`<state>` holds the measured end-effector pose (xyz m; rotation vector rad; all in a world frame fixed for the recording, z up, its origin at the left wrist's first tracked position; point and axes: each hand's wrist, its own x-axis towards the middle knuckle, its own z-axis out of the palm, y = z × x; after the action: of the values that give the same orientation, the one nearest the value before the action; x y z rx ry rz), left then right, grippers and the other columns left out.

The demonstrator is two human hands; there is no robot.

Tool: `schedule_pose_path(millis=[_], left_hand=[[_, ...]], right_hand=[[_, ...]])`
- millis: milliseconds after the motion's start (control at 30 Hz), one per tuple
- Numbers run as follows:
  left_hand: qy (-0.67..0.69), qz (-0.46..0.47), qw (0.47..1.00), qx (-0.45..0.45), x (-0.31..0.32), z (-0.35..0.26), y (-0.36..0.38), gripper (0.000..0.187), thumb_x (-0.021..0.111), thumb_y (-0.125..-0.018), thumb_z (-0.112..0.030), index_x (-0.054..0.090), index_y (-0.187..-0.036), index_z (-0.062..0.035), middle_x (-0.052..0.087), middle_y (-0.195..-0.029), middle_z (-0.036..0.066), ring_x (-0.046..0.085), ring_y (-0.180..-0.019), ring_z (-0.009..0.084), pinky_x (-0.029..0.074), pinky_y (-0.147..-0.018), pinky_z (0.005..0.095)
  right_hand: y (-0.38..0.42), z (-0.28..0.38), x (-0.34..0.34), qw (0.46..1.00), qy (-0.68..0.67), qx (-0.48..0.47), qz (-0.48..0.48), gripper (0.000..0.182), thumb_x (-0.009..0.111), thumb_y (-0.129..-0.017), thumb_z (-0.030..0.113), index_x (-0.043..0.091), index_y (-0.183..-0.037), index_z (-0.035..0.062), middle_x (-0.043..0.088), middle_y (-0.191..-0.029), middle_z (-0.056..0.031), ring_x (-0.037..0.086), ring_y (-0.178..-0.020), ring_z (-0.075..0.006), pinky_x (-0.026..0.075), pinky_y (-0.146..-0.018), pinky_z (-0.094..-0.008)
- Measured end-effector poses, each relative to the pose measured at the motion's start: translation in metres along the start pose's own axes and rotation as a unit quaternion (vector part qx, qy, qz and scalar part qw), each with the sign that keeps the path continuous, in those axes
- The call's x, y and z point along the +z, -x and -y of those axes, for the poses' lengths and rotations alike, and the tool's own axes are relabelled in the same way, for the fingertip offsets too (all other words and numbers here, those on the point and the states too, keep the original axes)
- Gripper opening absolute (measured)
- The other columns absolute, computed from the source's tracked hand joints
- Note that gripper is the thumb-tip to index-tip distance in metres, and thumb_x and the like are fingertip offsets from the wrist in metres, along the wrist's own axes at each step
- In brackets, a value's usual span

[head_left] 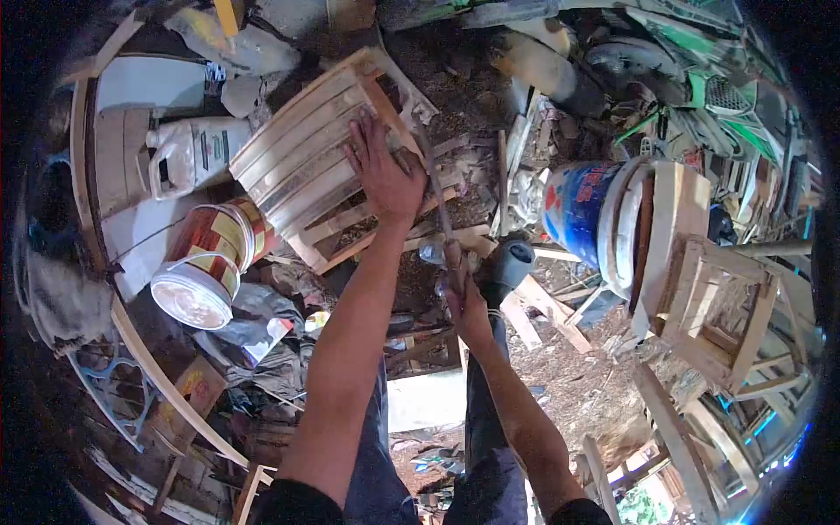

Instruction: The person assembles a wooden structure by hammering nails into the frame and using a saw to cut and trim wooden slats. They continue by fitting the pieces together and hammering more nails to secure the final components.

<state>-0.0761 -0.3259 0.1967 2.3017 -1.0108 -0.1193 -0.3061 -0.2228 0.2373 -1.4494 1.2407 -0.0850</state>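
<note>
The left hand (387, 179) lies palm down on the slatted wooden panel (302, 144), near the panel's right edge. Its fingers are extended and a little apart, pressed over the slats rather than wrapped round them, and the thumb side is close to the long thin tool (439, 192). The right hand (468, 308) is closed round the lower end of that tool — the fingers are curled in, with no wide opening to be seen. From this hand the tool runs up and slightly left, past the left hand, along the panel's right edge. Whether it touches the wood there I cannot tell.

The panel sits tilted in front of the person, left of the middle of the view. Its slats run side by side on a slant, and gaps show between those at its lower end. Left of it is a white jug (197, 153) with a handle, and below the jug a bucket (203, 262) with a brown and yellow label leans over. Dark crumpled cloth or plastic (262, 306) lies beneath the bucket.

A dark shoe (507, 265) is just right of the right hand. Farther right, a blue bucket (582, 210) lies tilted next to pale wood, with a wooden frame (722, 306) below. A white board (426, 402) shows between the legs — wood scraps are scattered over the ground.
</note>
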Motion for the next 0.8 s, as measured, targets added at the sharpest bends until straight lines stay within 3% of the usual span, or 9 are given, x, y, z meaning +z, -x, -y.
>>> schedule_pose_path(millis=[33,67,100,200,467,567,667,733,800], left_hand=[[0.0,-0.001,1.0,-0.001,0.002,0.005,0.001,0.065,0.054,-0.077,-0.01,0.034,-0.139,-0.0039,0.029,-0.149,0.017,0.018,-0.142,0.0333,0.009,-0.115,0.0515],[0.055,-0.014,0.998,0.02,0.0,0.01,0.004,0.06,0.055,-0.077,-0.009,0.038,-0.134,-0.0039,0.032,-0.147,0.018,0.019,-0.141,0.0334,0.01,-0.115,0.0526],[0.111,-0.027,0.993,0.04,-0.002,0.017,0.007,0.055,0.056,-0.077,-0.009,0.042,-0.13,-0.004,0.035,-0.145,0.018,0.021,-0.141,0.0335,0.01,-0.115,0.0537],[0.151,0.035,0.979,0.135,-0.016,0.031,0.018,0.045,0.058,-0.077,-0.009,0.05,-0.121,-0.0073,0.043,-0.138,0.016,0.03,-0.137,0.0326,0.013,-0.113,0.0553],[0.002,0.13,0.956,0.262,-0.04,0.034,0.031,0.027,0.071,-0.076,-0.023,0.064,-0.1,-0.0129,0.056,-0.114,0.006,0.046,-0.12,0.0275,0.024,-0.11,0.0528],[-0.011,0.122,0.953,0.276,-0.043,0.031,0.031,0.028,0.072,-0.076,-0.027,0.066,-0.099,-0.013,0.058,-0.107,0.003,0.048,-0.114,0.0256,0.028,-0.107,0.0514],[-0.023,0.131,0.95,0.282,-0.043,0.031,0.031,0.029,0.072,-0.076,-0.028,0.067,-0.1,-0.0132,0.059,-0.103,0.002,0.05,-0.109,0.0246,0.031,-0.103,0.0496],[-0.032,0.135,0.948,0.287,-0.044,0.029,0.029,0.029,0.072,-0.075,-0.027,0.068,-0.1,-0.0133,0.06,-0.101,0.002,0.051,-0.107,0.0244,0.033,-0.101,0.0486],[-0.016,0.134,0.949,0.287,-0.044,0.026,0.028,0.025,0.072,-0.075,-0.025,0.07,-0.097,-0.0121,0.062,-0.096,0.002,0.052,-0.103,0.024,0.034,-0.1,0.0469]], right_hand=[[-0.005,-0.006,0.003,0.997,0.012,0.064,0.033,0.046,0.054,-0.093,0.023,0.044,-0.129,-0.0026,0.059,-0.11,-0.0265,0.06,-0.099,-0.0416,0.047,-0.083,-0.0445],[-0.001,-0.011,0.006,0.999,-0.014,-0.018,-0.03,0.042,0.053,-0.094,0.03,0.052,-0.118,-0.0041,0.063,-0.09,-0.0198,0.063,-0.082,-0.0311,0.048,-0.072,-0.0406],[0.002,-0.007,0.006,0.999,-0.013,-0.015,-0.029,0.042,0.053,-0.094,0.03,0.052,-0.118,-0.0041,0.063,-0.09,-0.0198,0.063,-0.082,-0.0311,0.048,-0.072,-0.0406],[0.009,0.037,-0.01,0.978,-0.143,0.024,-0.152,0.049,0.049,-0.097,0.041,0.055,-0.081,-0.0053,0.051,-0.064,0.0013,0.046,-0.059,-0.0095,0.035,-0.048,-0.0268],[-0.009,0.043,-0.027,0.97,-0.12,-0.028,-0.21,0.052,0.049,-0.096,0.046,0.057,-0.074,-0.0004,0.051,-0.057,0.0011,0.043,-0.052,-0.0071,0.035,-0.047,-0.0269],[-0.006,0.039,-0.033,0.979,-0.129,0.04,-0.15,0.047,0.049,-0.096,0.039,0.063,-0.095,-0.0056,0.062,-0.074,-0.007,0.053,-0.068,-0.0127,0.045,-0.063,-0.0303],[-0.005,0.042,-0.035,0.974,-0.109,-0.025,-0.198,0.054,0.051,-0.095,0.047,0.059,-0.076,-0.0026,0.054,-0.058,-0.0009,0.046,-0.053,-0.0085,0.037,-0.048,-0.0267],[-0.001,0.037,-0.04,0.979,-0.105,0.02,-0.173,0.045,0.051,-0.096,0.037,0.064,-0.093,-0.0062,0.061,-0.069,-0.008,0.053,-0.065,-0.0133,0.044,-0.06,-0.0311],[0.001,0.036,-0.044,0.98,-0.096,0.018,-0.175,0.045,0.051,-0.096,0.036,0.064,-0.093,-0.0062,0.061,-0.068,-0.008,0.053,-0.064,-0.0137,0.044,-0.059,-0.0316]])
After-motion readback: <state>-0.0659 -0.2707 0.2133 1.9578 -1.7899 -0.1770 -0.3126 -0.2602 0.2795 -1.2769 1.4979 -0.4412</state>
